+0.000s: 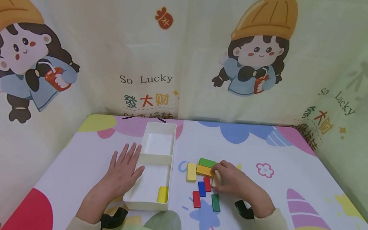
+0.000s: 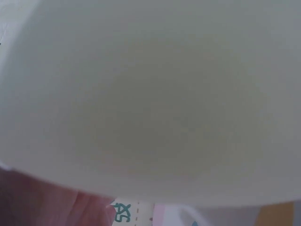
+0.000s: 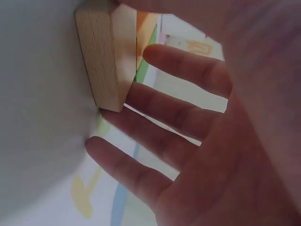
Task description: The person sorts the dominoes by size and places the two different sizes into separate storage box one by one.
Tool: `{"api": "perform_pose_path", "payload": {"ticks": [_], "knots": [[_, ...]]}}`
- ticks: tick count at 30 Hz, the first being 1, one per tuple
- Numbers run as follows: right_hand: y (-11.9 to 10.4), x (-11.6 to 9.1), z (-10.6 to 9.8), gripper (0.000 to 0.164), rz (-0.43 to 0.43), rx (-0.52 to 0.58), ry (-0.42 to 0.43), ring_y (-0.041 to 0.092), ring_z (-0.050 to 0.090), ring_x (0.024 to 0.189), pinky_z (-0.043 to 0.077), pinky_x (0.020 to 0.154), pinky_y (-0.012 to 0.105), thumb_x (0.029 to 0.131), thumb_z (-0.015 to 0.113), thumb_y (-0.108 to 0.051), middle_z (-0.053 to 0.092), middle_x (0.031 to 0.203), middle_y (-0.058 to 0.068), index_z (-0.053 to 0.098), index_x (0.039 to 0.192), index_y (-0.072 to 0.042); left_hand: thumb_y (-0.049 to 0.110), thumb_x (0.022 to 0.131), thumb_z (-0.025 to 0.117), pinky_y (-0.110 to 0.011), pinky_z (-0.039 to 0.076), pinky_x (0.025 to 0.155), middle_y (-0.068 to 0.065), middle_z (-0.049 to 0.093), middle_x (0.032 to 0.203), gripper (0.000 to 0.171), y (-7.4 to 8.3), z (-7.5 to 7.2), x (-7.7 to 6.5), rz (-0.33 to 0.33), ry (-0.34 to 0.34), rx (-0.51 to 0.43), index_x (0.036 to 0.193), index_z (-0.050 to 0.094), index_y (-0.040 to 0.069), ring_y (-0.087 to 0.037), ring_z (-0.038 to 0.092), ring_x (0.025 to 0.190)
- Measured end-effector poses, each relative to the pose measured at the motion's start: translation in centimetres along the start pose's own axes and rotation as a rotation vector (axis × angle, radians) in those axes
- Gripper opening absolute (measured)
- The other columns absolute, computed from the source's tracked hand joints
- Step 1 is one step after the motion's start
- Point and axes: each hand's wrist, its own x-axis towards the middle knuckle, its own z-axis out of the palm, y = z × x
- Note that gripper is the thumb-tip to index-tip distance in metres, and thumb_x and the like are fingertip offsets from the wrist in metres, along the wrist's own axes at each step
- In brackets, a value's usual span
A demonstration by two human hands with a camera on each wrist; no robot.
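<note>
In the head view my left hand (image 1: 121, 172) lies with fingers spread over the left wall of a white two-compartment box (image 1: 156, 159). The left wrist view is mostly filled by a pale, blurred surface, with part of that hand low at its left. My right hand (image 1: 232, 179) holds a plain wooden block (image 3: 99, 56) between the thumb at one end and fingers at the other. Right beside it lie an orange block (image 1: 204, 171) and a green block (image 1: 207, 162). A bright yellow block (image 1: 163, 194) sits in the box's near compartment.
Left of the orange block is a pale yellow block (image 1: 191, 172). Nearer me lie a blue block (image 1: 202, 189), two red ones, including a front red block (image 1: 196, 199), and a dark green block (image 1: 215, 202). A printed cloth backdrop (image 1: 197, 59) rises behind the patterned table (image 1: 247, 161).
</note>
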Motion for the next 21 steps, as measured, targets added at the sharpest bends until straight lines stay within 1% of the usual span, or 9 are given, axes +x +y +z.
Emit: {"api": "perform_pose_path", "payload": {"ticks": [3,9,12,16,18,21], "knots": [[0.2,0.0,-0.1,0.044,0.006,-0.03,0.015,0.017,0.056,0.098,0.059,0.082,0.038,0.075,0.085,-0.023,0.059,0.11,0.0,0.065,0.114,-0.021,0.034,0.103,0.045,-0.069,0.001,0.118,-0.021,0.012,0.165,0.072,0.0,0.0,0.0,-0.006,-0.004,-0.001,0.159,0.013,0.003,-0.044,0.003,0.152],[1.3,-0.4,-0.8,0.045,0.029,-0.056,0.093,0.019,0.056,0.094,0.059,0.083,0.039,0.079,0.081,-0.02,0.06,0.108,0.005,0.064,0.12,-0.013,0.033,0.103,0.046,-0.069,0.001,0.118,-0.022,0.013,0.165,0.071,0.0,0.1,0.0,-0.011,-0.009,0.001,0.159,0.014,0.003,-0.044,0.003,0.152],[1.8,-0.5,-0.9,0.046,0.051,-0.061,0.1,0.018,0.056,0.094,0.059,0.082,0.037,0.08,0.08,-0.022,0.06,0.108,0.006,0.064,0.122,-0.012,0.032,0.103,0.046,-0.069,0.001,0.118,-0.022,0.013,0.165,0.07,0.0,0.1,0.1,-0.015,-0.011,0.002,0.159,0.014,0.004,-0.045,0.003,0.152],[2.2,-0.4,-0.8,0.045,0.08,-0.086,0.101,0.019,0.057,0.092,0.059,0.08,0.037,0.079,0.081,-0.024,0.06,0.106,0.008,0.066,0.12,-0.012,0.032,0.103,0.046,-0.069,0.0,0.118,-0.021,0.013,0.165,0.07,0.1,0.1,0.1,-0.016,-0.003,0.004,0.159,0.013,0.005,-0.045,0.003,0.152],[2.3,-0.3,-0.7,0.043,0.081,-0.097,0.109,0.02,0.057,0.095,0.059,0.082,0.038,0.079,0.081,-0.024,0.061,0.107,0.008,0.067,0.118,-0.012,0.031,0.103,0.046,-0.069,0.001,0.118,-0.021,0.013,0.165,0.07,0.1,0.1,0.2,-0.014,0.001,0.003,0.159,0.013,0.005,-0.045,0.004,0.152],[2.4,-0.3,-0.4,0.036,0.06,-0.094,0.115,0.022,0.055,0.103,0.058,0.087,0.04,0.08,0.08,-0.022,0.061,0.111,0.007,0.069,0.113,-0.014,0.031,0.103,0.045,-0.069,0.0,0.118,-0.022,0.013,0.165,0.069,0.1,0.2,0.1,-0.012,-0.003,-0.003,0.159,0.013,0.004,-0.045,0.003,0.152]]}}
